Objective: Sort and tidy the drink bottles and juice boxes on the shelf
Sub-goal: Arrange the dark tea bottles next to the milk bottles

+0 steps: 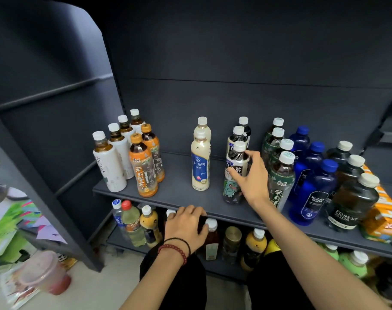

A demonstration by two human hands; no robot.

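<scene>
right hand [254,177] wrapped round the front dark tea bottle [232,193] | bottle upright, just left of the palm | left hand [186,224] lower, at the shelf [172,191] edge, can't tell if it's holding anything | right's nearer, obviously

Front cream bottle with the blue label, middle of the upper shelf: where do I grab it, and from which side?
Grip the cream bottle round its label band, coming from the front-left. It stands upright with open shelf on either side and a twin close behind. The right hand grips the dark tea bottle to its right.
</scene>
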